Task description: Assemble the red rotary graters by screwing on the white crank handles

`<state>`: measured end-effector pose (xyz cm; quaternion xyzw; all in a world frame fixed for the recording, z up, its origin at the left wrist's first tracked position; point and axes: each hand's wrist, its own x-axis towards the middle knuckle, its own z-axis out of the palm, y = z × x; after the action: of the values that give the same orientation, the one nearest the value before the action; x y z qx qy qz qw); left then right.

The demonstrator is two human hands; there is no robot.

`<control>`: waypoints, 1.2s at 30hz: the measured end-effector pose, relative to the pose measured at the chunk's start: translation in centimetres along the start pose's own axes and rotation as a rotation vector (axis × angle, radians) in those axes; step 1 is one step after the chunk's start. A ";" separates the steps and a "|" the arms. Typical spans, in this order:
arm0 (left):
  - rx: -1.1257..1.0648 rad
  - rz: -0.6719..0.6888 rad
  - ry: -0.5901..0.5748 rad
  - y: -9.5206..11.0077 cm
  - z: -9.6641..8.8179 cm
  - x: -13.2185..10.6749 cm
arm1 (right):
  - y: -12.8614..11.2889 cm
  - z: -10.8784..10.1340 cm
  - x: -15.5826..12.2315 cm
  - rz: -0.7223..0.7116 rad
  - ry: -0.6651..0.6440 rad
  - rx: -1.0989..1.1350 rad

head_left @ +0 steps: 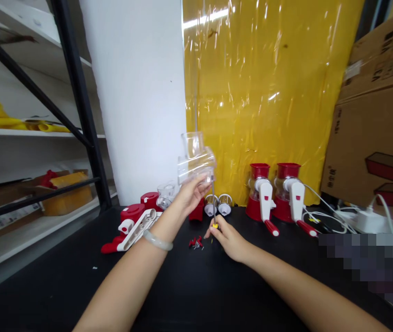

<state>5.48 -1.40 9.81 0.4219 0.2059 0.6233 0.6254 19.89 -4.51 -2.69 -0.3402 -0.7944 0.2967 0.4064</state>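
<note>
My left hand (193,196) is raised over the table, its fingers closed on a clear plastic grater housing (196,163), somewhat blurred. In my right hand (226,236), lower and to the right, is a screwdriver (213,203) by its yellow handle. The long metal shaft points up, and its tip meets the underside of the housing near my left fingertips. Below, on the black table, lies a small heap of red parts and screws (196,242). Two drum graters (211,205) with white ends stand just behind my hands.
Two assembled red-and-white rotary graters (260,196) stand at the right, near white cables and a power adapter (372,220). Red bases (132,212) and white crank-arm parts (141,228) lie left. A shelf rack (79,92) and a large cardboard box (372,124) flank the table.
</note>
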 end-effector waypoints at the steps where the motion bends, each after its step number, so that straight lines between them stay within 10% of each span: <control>1: 0.034 -0.008 -0.041 0.1 0.9 0.2 | 0.1 -0.1 0.2 -0.005 0.005 -0.018; 6: 0.154 -0.085 -0.168 0.0 3.0 0.6 | 1.1 -0.5 0.7 -0.028 0.061 -0.102; 21: 0.131 -0.048 -0.194 1.3 0.7 0.7 | 2.5 2.4 0.0 0.085 -0.149 0.221; 36: 0.077 -0.058 -0.149 2.1 0.1 1.0 | 2.4 -0.4 0.2 0.066 -0.046 -0.164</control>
<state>4.39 -0.78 11.77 0.4846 0.1949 0.5634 0.6401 20.90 -2.82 -4.18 -0.3913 -0.8136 0.2516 0.3487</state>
